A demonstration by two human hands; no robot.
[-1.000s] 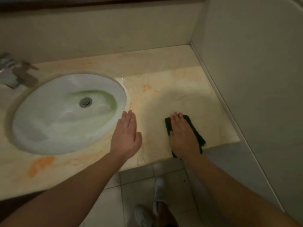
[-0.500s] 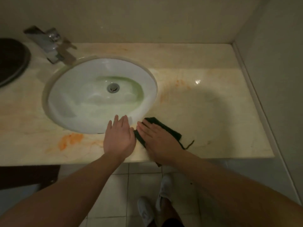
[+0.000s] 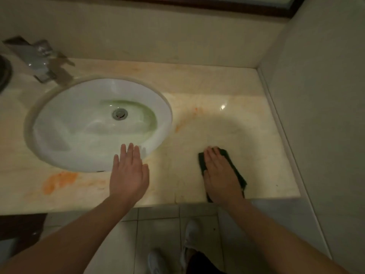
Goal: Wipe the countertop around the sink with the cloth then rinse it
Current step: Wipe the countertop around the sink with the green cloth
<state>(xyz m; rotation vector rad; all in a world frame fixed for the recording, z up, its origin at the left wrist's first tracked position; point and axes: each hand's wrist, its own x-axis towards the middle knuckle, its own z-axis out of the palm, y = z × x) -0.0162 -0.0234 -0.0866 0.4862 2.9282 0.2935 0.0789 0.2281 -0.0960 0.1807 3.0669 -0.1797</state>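
Observation:
A beige marble countertop [image 3: 246, 139] with orange stains holds an oval white sink [image 3: 65, 123]. My right hand [image 3: 219, 175] lies flat on a dark green cloth [image 3: 237, 173], pressing it onto the counter near the front edge, right of the sink. The cloth shows only at the hand's left, top and right sides. My left hand [image 3: 128, 173] rests flat, fingers together, on the counter at the sink's front rim, with the fingertips over the basin edge. It holds nothing.
A metal faucet [image 3: 37, 58] stands at the sink's back left. A dark round object [image 3: 3, 74] sits at the far left edge. A wall [image 3: 325, 115] bounds the counter's right side. Orange stains [image 3: 57, 180] mark the front left. Tiled floor and my shoes lie below.
My right hand has slid the cloth to the right, away from the sink rim and my left hand. The left hand stays at the sink's front edge.

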